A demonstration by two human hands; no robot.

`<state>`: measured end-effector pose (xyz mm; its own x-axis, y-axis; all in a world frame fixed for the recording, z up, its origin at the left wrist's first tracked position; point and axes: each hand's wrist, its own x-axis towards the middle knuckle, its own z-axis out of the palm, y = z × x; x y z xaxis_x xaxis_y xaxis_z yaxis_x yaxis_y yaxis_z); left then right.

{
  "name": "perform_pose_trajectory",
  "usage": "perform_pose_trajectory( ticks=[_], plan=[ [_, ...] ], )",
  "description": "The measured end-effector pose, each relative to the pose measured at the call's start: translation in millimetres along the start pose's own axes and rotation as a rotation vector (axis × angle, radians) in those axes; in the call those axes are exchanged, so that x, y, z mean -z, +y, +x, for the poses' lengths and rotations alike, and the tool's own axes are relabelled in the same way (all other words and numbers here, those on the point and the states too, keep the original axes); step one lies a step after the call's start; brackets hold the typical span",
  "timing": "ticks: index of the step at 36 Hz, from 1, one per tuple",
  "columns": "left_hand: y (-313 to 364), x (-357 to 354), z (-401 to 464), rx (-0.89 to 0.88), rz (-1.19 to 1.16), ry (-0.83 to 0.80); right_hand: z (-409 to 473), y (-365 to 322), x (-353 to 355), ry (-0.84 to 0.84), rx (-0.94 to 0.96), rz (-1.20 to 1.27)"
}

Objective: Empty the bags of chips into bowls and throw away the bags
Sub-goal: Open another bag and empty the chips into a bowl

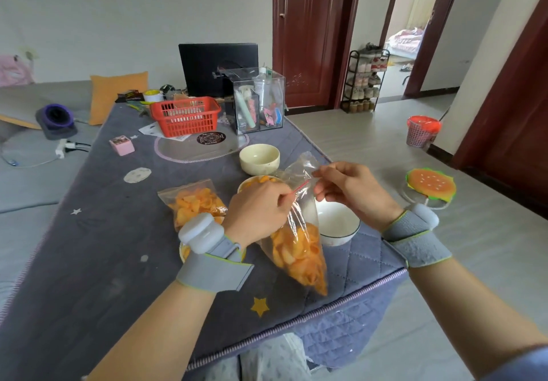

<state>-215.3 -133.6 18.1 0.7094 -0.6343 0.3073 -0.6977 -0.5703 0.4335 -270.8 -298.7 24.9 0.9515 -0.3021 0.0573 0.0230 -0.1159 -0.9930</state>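
Head: hands [258, 205] pinch crinkly bag [299, 244].

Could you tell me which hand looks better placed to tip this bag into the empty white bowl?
Probably the left. The left hand pinches the held bag at its red zip strip, above the chips' weight, while the right hand pinches only the loose top edge. The white bowl sits just beyond the bag.
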Motion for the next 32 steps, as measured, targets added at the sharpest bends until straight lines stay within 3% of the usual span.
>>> perform_pose_trajectory(
  ticks=[6,11,18,24,26,32],
  plan=[
    [16,-6,13,-0.012,-0.185,0.171,-8,53,25,0.169,-0.211,-0.001],
    [34,-11,28,-0.055,-0.449,0.302,-20,78,37,0.241,-0.188,0.149],
    [49,-22,42,-0.031,-0.711,0.449,-19,84,46,0.078,-0.331,0.403],
    [51,-46,51,0.035,-0.908,0.462,-11,87,58,0.03,-0.177,0.762],
    [48,-56,50,0.049,-0.89,0.447,-5,88,63,0.072,-0.115,0.763],
    [29,-100,39,0.157,-0.85,0.39,9,84,81,0.422,-0.046,0.612]
  ],
)
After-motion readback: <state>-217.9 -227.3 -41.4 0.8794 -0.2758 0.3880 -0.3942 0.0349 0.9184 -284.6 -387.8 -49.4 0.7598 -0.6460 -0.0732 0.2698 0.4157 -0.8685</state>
